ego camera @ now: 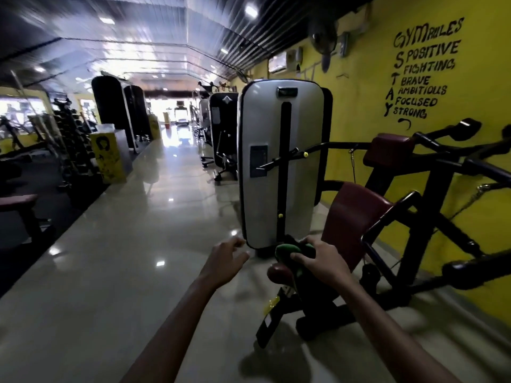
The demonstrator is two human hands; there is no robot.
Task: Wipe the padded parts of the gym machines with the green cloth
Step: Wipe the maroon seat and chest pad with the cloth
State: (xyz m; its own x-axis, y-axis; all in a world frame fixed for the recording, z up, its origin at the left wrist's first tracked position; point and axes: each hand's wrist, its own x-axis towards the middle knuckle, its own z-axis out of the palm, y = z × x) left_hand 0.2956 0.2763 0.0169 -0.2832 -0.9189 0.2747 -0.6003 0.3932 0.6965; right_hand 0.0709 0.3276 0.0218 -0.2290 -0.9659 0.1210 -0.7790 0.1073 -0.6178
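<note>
right hand has the crumpled green cloth bunched under curled fingers, pressed on a rounded maroon vinyl pad low on the black steel machine; left hand hovers loose, holding nothing, over the glossy floor; bigger curved maroon seat pad just behind

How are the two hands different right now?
The right hand presses the green cloth down on a dark red pad of the machine, while the left hand holds nothing. The right hand touches the machine; the left hand hangs in the air over the shiny floor. The right hand's fingers are spread over the cloth; the left hand's fingers are loosely curled. Both are bare and reach forward.
</note>
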